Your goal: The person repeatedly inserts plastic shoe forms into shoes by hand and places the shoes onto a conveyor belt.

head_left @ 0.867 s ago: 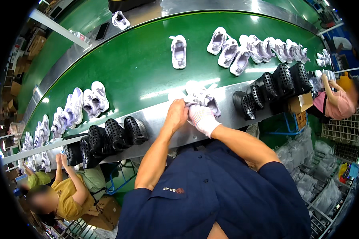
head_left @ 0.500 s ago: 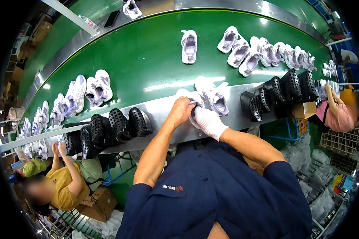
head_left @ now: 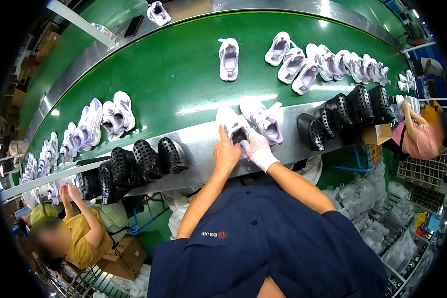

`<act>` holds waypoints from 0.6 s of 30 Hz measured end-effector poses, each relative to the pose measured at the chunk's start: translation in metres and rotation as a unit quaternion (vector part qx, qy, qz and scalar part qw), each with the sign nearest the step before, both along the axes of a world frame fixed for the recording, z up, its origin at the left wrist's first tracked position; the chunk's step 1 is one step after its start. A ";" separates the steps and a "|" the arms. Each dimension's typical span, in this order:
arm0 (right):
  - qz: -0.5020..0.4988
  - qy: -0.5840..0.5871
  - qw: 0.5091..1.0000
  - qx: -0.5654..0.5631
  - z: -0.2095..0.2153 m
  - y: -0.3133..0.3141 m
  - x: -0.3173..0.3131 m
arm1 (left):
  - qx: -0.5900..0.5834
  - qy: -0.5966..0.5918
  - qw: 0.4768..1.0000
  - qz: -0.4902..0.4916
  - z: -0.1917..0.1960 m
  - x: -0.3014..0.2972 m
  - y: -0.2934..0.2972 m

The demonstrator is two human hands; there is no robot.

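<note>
Head view: both hands meet at the near white sneaker [head_left: 232, 125] on the steel ledge [head_left: 193, 149], its long axis pointing away; bare left hand [head_left: 226, 155] grips its heel; gloved right hand [head_left: 258, 150] pinches the collar, equally near.

A glossy green conveyor belt [head_left: 184, 74] with a steel edge [head_left: 203, 149] reflects overhead light.

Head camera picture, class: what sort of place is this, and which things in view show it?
Most likely a shoe factory assembly line. A long green conveyor belt carries rows of white shoes, black perforated shoe forms line its metal edge, and the left hand and gloved right hand work on one white shoe.
</note>
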State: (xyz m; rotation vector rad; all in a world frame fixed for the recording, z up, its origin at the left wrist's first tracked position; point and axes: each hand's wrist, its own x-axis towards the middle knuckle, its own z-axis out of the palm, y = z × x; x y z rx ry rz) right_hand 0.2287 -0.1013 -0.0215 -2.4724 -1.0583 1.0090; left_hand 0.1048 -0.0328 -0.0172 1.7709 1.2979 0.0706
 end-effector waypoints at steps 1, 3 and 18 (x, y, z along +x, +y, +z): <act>0.023 -0.049 0.998 0.020 -0.003 0.002 0.002 | 0.021 0.023 0.999 0.006 -0.001 0.006 0.000; 0.016 -0.082 0.996 0.041 -0.011 0.007 0.003 | 0.056 0.042 0.997 0.017 -0.008 0.011 0.001; -0.034 -0.003 0.999 0.040 0.016 0.009 0.001 | 0.102 0.099 0.990 0.000 -0.031 0.012 -0.003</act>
